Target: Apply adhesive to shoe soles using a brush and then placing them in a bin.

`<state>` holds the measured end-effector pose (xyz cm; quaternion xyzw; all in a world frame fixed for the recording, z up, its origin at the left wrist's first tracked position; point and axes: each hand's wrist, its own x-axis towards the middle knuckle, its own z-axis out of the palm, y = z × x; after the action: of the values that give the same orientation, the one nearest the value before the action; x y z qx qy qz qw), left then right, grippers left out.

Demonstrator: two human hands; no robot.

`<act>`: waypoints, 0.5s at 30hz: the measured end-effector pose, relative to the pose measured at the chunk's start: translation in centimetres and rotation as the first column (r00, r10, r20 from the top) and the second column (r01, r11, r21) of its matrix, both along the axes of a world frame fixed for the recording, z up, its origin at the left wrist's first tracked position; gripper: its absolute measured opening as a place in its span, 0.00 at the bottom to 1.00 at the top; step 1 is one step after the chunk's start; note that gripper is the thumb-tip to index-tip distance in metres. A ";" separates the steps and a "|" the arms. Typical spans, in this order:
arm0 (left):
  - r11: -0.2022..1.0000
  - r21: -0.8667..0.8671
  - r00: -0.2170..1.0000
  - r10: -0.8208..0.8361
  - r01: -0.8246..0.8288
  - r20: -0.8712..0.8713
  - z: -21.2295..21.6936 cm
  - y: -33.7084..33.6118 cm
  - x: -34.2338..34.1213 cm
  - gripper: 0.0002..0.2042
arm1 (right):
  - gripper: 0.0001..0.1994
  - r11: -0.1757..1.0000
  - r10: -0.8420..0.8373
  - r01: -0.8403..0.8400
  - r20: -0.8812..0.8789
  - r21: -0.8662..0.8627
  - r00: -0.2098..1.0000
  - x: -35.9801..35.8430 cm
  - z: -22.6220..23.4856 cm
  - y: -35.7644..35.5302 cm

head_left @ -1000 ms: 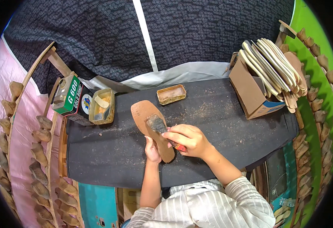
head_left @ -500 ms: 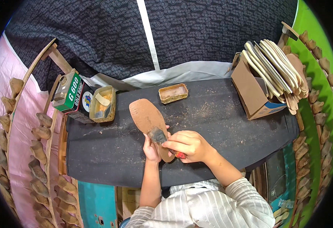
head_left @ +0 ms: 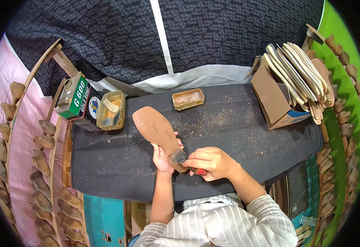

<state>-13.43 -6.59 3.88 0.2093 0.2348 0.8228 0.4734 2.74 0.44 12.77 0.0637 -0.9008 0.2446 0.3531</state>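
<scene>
A brown shoe sole [head_left: 156, 125] is held tilted above the dark table, its wide toe end pointing to the far left. My left hand [head_left: 162, 158] grips its narrow middle from underneath, with the thumb on the near edge and fingertips showing at the far edge. In my right hand [head_left: 214, 163] is a brush [head_left: 178, 156] with a red handle, the fingers closed around it. The dark bristles press on the sole near its heel end. Part of the handle is hidden by my fingers.
A shallow tray [head_left: 188, 99] stands at the back. On the left are a green and black metal can [head_left: 78, 101] and a yellowish tub [head_left: 121, 121]. A cardboard box [head_left: 270, 101] full of soles stands right. Racks of shoe lasts [head_left: 41, 184] flank the table [head_left: 114, 164].
The brush has moved down the sole toward the heel end, and my right hand has shifted slightly right and nearer. The toe end of the sole has swung a little left.
</scene>
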 end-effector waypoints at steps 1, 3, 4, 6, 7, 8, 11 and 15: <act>1.000 0.000 1.000 -0.002 0.002 0.000 0.0 0.0 0.1 0.35 | 0.18 1.000 0.001 -0.001 -0.004 -0.009 1.000 0.1 0.1 0.0; 0.997 0.013 0.997 0.075 -0.075 0.001 0.2 0.1 0.4 0.35 | 0.18 1.000 0.001 -0.001 -0.007 -0.018 1.000 0.1 0.1 -0.1; 0.997 0.012 0.997 0.073 -0.073 0.001 0.1 0.1 0.4 0.35 | 0.18 0.999 -0.043 0.042 -0.037 -0.012 0.998 -0.2 -0.1 -0.2; 0.994 0.029 0.994 0.110 -0.109 -0.004 0.0 0.2 0.5 0.34 | 0.18 0.996 -0.088 0.087 -0.067 -0.008 0.994 -0.3 -0.5 -0.5; 0.994 0.029 0.994 0.110 -0.110 -0.004 0.0 0.1 0.4 0.34 | 0.18 0.997 -0.079 0.078 -0.065 -0.021 0.995 -0.3 -0.7 -0.7; 0.995 0.031 0.995 0.100 -0.099 -0.008 0.0 0.1 0.3 0.35 | 0.18 0.997 -0.070 0.068 -0.062 -0.034 0.996 -0.2 -0.8 -0.9; 0.994 0.034 0.995 0.103 -0.103 0.002 -0.1 0.1 0.1 0.35 | 0.19 0.998 0.028 -0.027 0.009 -0.051 1.000 0.3 -0.7 -1.0; 0.994 0.050 0.996 0.093 -0.093 0.001 0.2 0.1 0.4 0.35 | 0.19 0.997 0.020 -0.019 0.008 -0.074 1.000 0.4 -0.5 -0.9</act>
<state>-13.05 -6.47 4.09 0.2107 0.2239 0.8493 0.4291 3.16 -0.41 12.26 0.0582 -0.8920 0.2815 0.3490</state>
